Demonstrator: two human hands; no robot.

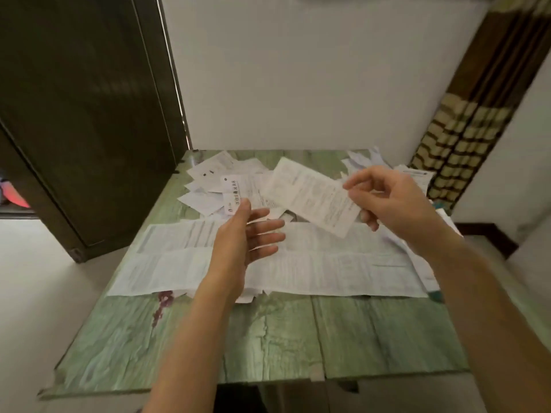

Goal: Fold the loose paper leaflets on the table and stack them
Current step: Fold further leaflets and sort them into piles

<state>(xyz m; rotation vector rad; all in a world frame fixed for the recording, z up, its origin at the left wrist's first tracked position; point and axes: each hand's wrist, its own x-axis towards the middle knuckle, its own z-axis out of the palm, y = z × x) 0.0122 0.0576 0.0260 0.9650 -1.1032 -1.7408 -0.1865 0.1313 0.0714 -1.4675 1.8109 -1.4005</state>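
Observation:
My right hand (pixel 384 198) pinches the right end of a white printed leaflet (pixel 310 195) and holds it in the air above the table. My left hand (pixel 253 234) hovers open, fingers straight and spread, just below and left of that leaflet. Under both hands a long unfolded leaflet (pixel 167 263) lies flat across the green table (pixel 268 332). A heap of smaller white leaflets (pixel 214 180) lies at the back left of the table. More papers (pixel 417 174) sit at the back right corner.
A dark door (pixel 89 114) stands at the left beside the table. A white wall runs behind it. A brown patterned curtain (pixel 465 129) hangs at the right. The table's front half shows bare green wood-grain cover.

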